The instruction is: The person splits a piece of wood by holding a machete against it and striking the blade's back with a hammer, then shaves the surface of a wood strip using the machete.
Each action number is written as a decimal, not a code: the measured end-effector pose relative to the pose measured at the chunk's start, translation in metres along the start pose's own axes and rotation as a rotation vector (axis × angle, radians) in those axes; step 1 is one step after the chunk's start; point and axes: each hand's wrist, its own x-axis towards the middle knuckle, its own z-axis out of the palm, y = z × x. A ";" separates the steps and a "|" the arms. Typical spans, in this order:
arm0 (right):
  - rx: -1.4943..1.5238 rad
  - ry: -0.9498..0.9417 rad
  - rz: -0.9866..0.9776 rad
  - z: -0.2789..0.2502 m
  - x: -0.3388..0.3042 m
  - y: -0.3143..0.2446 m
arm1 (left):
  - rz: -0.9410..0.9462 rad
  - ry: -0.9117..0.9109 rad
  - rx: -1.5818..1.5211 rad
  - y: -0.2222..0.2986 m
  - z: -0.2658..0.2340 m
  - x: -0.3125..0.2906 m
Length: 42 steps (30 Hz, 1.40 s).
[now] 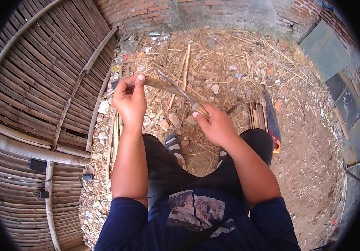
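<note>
My left hand [130, 98] is raised at the left, its thumb and fingers pinching one end of a flat brown bamboo strip [159, 84]. The strip slants down to the right, toward my other hand. In my right hand [216, 125] is a knife [200, 109], with my fingers wrapped round its wooden handle. Its narrow blade points up and left, crossing the strip near the strip's right end. My right fist partly hides that end, so I cannot tell whether the fingers touch it.
Beside my right knee lie several split bamboo pieces [258, 116] and a handsaw [270, 111] with a red and orange handle. Stones, straw and scraps litter the ground [309, 180]. A bamboo slat wall [25, 83] stands at left, a brick wall [146, 14] at the far side, grey panels [326, 50] at right.
</note>
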 end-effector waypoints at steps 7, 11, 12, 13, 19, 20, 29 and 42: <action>-0.180 0.078 -0.032 0.028 -0.004 0.018 | 0.043 0.040 -0.079 -0.007 0.010 -0.004; -0.247 0.043 0.074 0.037 0.014 0.085 | -0.003 0.019 0.011 -0.005 0.000 -0.005; -0.261 0.034 0.065 0.031 0.016 0.078 | -0.018 0.007 0.015 -0.003 -0.003 -0.005; -0.275 0.026 0.057 0.025 0.015 0.070 | -0.008 0.004 0.017 -0.002 -0.004 -0.006; -0.122 0.049 -0.005 0.010 -0.003 0.008 | 0.010 0.016 -0.096 -0.005 0.006 -0.009; -0.136 0.079 -0.060 0.013 0.000 0.005 | 0.017 0.033 -0.119 -0.002 0.010 -0.009; -0.216 -0.042 0.205 0.052 0.039 0.106 | 0.026 0.043 -0.159 -0.029 0.004 0.005; -0.352 0.098 0.024 0.019 0.014 0.049 | -0.202 0.027 -0.603 0.002 -0.032 -0.008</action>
